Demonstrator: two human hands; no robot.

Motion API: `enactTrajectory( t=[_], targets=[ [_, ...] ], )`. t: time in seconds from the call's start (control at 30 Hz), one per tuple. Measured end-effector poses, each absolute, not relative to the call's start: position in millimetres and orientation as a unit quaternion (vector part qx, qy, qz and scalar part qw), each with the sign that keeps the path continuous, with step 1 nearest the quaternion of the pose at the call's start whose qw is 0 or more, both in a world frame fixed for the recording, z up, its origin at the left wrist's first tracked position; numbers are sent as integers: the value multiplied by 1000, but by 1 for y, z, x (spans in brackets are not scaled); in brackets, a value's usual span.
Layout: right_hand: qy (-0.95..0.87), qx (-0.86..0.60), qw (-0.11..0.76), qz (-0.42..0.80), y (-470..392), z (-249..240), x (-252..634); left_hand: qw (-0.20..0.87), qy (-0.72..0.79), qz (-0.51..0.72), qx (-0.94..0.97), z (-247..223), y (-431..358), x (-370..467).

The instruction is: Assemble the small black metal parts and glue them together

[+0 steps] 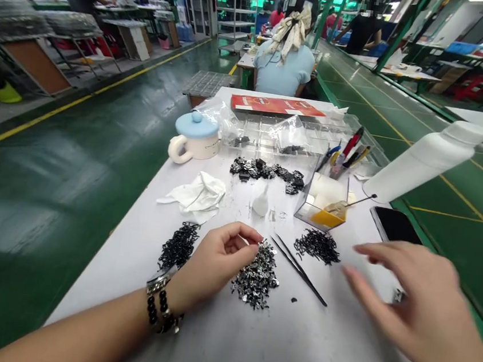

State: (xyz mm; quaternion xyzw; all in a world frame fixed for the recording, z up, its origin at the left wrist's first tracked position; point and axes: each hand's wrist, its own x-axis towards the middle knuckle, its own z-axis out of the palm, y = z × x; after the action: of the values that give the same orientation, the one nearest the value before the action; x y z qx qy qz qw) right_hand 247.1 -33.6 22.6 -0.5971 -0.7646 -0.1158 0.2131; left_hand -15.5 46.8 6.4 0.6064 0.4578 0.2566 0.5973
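Note:
My left hand (218, 259) is curled above the left edge of a pile of small silvery metal parts (259, 281). Its thumb and fingertips come close together in a pinch; anything between them is too small to make out. To the right, my right hand (420, 306) hovers over the table, slightly blurred, thumb and fingers apart and holding nothing. Between the hands lie black tweezers (301, 271) and a small dark piece (294, 300). One heap of thin black parts (318, 247) is right of the tweezers; another black heap (178, 246) sits partly behind my left wrist.
Farther back are a lidded mug (196, 136), a white cloth (201, 194), black assembled-looking pieces (264, 172), a small white squeeze bulb (260, 201) and a clear box (326, 195) with pens. A white bottle (425, 160) and a phone (396, 225) stand at right. A person (285, 64) sits ahead.

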Motion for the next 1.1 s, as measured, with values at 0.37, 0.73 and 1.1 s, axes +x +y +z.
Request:
enactTrajectory(
  t=[0.37, 0.73, 1.1],
  targets=[
    [-850, -482, 207, 49, 12, -22, 181, 134, 464, 189, 855, -8, 109, -40],
    [-852, -456, 251, 49, 6, -16, 191, 16, 447, 110, 888, -6, 179, 5],
    [-853, -449, 264, 38, 5, -12, 192, 41, 467, 110, 877, -11, 156, -15]
  ],
)
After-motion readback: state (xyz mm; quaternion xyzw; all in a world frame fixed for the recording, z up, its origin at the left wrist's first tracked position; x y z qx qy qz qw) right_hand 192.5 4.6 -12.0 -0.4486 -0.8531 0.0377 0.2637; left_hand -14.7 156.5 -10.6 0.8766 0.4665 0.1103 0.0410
